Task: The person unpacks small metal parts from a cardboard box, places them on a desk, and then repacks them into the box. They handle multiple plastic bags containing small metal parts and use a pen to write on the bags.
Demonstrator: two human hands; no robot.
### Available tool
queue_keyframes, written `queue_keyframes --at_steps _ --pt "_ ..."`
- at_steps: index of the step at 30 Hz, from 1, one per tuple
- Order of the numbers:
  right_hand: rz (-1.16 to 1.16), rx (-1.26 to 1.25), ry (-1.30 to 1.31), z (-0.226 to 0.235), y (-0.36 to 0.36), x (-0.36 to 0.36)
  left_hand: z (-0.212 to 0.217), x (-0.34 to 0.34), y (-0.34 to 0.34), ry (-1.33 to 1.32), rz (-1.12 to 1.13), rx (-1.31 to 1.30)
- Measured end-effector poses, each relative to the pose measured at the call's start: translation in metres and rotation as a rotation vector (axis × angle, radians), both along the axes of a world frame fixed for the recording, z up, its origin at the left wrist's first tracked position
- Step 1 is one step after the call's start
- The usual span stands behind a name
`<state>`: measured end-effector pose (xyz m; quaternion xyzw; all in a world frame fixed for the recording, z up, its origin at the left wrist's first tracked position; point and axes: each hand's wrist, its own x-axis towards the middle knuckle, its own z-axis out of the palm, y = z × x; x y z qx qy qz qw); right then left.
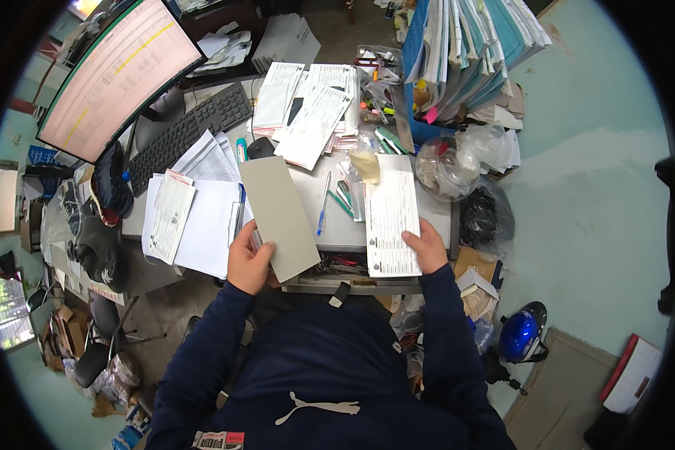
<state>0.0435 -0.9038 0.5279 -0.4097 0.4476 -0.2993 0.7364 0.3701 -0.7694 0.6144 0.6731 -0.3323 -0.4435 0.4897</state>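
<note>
My left hand (249, 260) is closed on the lower left edge of a long grey cardboard sheet (279, 214), thumb on top, tilted above the desk's front. My right hand (429, 246) pinches the right edge of a stack of printed forms (392, 225), which lies over the desk's front right corner. A beige scrap (365, 166) sits at the stack's upper left corner. Between my hands lie a blue pen (324, 204) and a green-and-white stapler-like tool (342, 198). More printed forms (313, 124) are piled farther back.
At left, a keyboard (191, 124) and monitor (120, 79) stand behind a clipboard (235, 214) and papers (214, 217). A mouse (261, 148) rests near the forms. Blue folders (457, 60) and a clear plastic container (446, 169) crowd the right. A drawer (345, 285) is partly open before me.
</note>
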Motion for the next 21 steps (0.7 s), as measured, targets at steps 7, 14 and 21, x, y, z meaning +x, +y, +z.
queue_keyframes --at_steps 7,14,21 --pt "-0.136 0.179 -0.427 0.018 0.075 0.032 -0.011 0.015 0.007 0.055 -0.194 -0.020" --pt "-0.173 0.071 -0.454 0.039 0.101 0.091 -0.010 0.014 0.018 0.236 -0.322 -0.121" --pt "-0.189 -0.010 -0.321 0.042 0.119 0.123 -0.008 0.024 0.031 0.327 -0.362 -0.146"
